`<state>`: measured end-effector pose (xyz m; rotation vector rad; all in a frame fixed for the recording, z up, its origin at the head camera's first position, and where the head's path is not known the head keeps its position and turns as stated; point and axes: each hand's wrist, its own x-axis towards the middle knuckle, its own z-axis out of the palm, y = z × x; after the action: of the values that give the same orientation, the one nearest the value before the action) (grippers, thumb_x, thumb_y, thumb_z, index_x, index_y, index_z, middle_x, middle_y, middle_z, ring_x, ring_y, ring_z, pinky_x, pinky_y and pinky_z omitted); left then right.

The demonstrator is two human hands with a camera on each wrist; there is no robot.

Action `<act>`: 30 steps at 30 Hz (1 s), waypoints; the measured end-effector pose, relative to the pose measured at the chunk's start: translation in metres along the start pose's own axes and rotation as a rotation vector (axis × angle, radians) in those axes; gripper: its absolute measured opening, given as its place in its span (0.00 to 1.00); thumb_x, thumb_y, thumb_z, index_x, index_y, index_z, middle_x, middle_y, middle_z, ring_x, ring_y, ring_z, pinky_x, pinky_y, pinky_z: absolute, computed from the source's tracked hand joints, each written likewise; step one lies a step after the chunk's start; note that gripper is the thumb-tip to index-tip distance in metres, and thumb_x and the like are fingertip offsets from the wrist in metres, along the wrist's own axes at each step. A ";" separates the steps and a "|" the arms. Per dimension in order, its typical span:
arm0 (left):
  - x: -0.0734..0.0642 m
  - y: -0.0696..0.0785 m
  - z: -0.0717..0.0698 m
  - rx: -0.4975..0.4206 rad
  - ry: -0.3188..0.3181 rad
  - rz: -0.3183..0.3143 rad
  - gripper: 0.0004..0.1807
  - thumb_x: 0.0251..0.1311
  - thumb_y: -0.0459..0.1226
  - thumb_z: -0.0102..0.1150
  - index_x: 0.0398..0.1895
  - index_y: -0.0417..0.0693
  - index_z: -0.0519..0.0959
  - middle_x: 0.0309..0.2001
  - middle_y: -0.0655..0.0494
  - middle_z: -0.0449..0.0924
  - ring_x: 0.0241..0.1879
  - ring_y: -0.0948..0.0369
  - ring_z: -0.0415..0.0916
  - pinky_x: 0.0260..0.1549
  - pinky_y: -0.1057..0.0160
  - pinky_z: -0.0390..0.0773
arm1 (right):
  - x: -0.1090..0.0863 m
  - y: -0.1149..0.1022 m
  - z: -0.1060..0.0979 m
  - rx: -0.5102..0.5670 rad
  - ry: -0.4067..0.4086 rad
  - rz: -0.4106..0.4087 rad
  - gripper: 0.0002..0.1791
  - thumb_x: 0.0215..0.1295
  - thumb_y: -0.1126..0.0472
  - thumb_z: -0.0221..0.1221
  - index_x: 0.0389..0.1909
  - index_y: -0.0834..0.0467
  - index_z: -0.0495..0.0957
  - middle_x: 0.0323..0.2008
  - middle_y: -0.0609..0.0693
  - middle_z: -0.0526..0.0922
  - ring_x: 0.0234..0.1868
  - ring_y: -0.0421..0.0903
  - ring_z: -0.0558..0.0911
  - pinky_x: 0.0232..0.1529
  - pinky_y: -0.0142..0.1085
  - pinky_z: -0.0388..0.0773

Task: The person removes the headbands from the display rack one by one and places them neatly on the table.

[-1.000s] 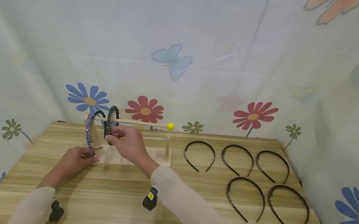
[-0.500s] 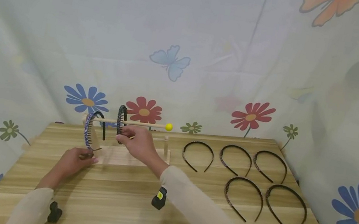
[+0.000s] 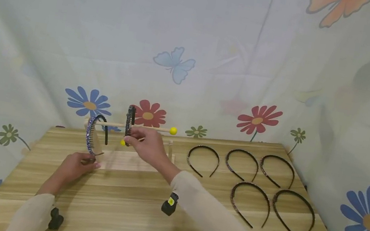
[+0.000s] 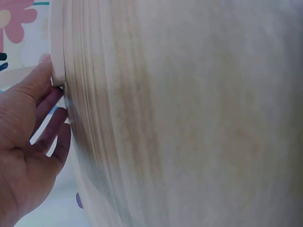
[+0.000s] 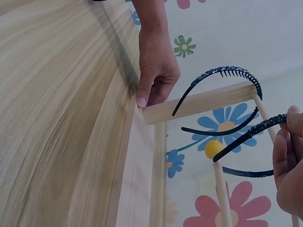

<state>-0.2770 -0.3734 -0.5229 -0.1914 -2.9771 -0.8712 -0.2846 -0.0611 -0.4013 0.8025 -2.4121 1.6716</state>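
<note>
At the back left of the table stands a wooden display stand [image 3: 117, 161], its upper rod [image 3: 115, 124] tipped with a yellow ball [image 3: 173, 130]. My left hand [image 3: 74, 168] holds the left corner of the stand's base, thumb and fingers around it in the left wrist view. A headband with blue-purple sparkles [image 3: 89, 134] hangs on the upper rod by the left upright. My right hand [image 3: 148, 145] pinches a black headband [image 3: 131, 116] with sparkly stones by its lower part; its top rises above the rod. A second yellow ball [image 5: 214, 149] tips the lower rod, close to this headband's end.
Several dark headbands lie in two rows on the right of the wooden table [image 3: 139, 214], among them a front one [image 3: 250, 184] and a back one [image 3: 205, 147]. A flower-printed cloth [image 3: 217, 55] surrounds the table behind and at the sides.
My right hand has moved to the right along the upper rod with the black headband, away from the blue-purple one. The left hand keeps its place at the base corner.
</note>
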 end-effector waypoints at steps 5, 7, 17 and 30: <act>0.000 -0.001 0.000 0.001 -0.002 0.001 0.23 0.67 0.48 0.67 0.53 0.38 0.84 0.51 0.36 0.85 0.51 0.40 0.83 0.50 0.39 0.81 | -0.002 -0.005 -0.007 0.004 0.012 -0.025 0.12 0.66 0.58 0.69 0.47 0.58 0.88 0.38 0.46 0.90 0.36 0.36 0.85 0.35 0.26 0.83; 0.000 -0.001 0.000 0.003 0.003 0.011 0.22 0.67 0.48 0.67 0.52 0.39 0.85 0.50 0.36 0.85 0.50 0.40 0.84 0.49 0.39 0.81 | -0.002 -0.007 -0.010 0.000 0.021 -0.024 0.12 0.66 0.58 0.69 0.47 0.58 0.88 0.38 0.47 0.90 0.35 0.36 0.85 0.35 0.26 0.82; -0.002 0.000 -0.001 -0.001 0.016 0.038 0.21 0.66 0.46 0.68 0.51 0.38 0.85 0.48 0.37 0.86 0.47 0.41 0.85 0.48 0.39 0.81 | -0.004 -0.009 -0.031 0.029 0.066 0.004 0.10 0.65 0.57 0.70 0.45 0.54 0.89 0.36 0.42 0.89 0.37 0.42 0.86 0.30 0.31 0.81; 0.000 -0.005 0.000 -0.020 0.012 0.030 0.25 0.66 0.49 0.68 0.54 0.35 0.83 0.51 0.34 0.85 0.49 0.39 0.84 0.49 0.39 0.82 | -0.005 -0.005 -0.067 -0.011 0.108 -0.036 0.13 0.66 0.58 0.69 0.48 0.59 0.88 0.41 0.50 0.91 0.40 0.40 0.87 0.34 0.32 0.83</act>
<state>-0.2772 -0.3776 -0.5257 -0.2293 -2.9474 -0.8964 -0.2922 -0.0009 -0.3726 0.7288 -2.3195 1.6423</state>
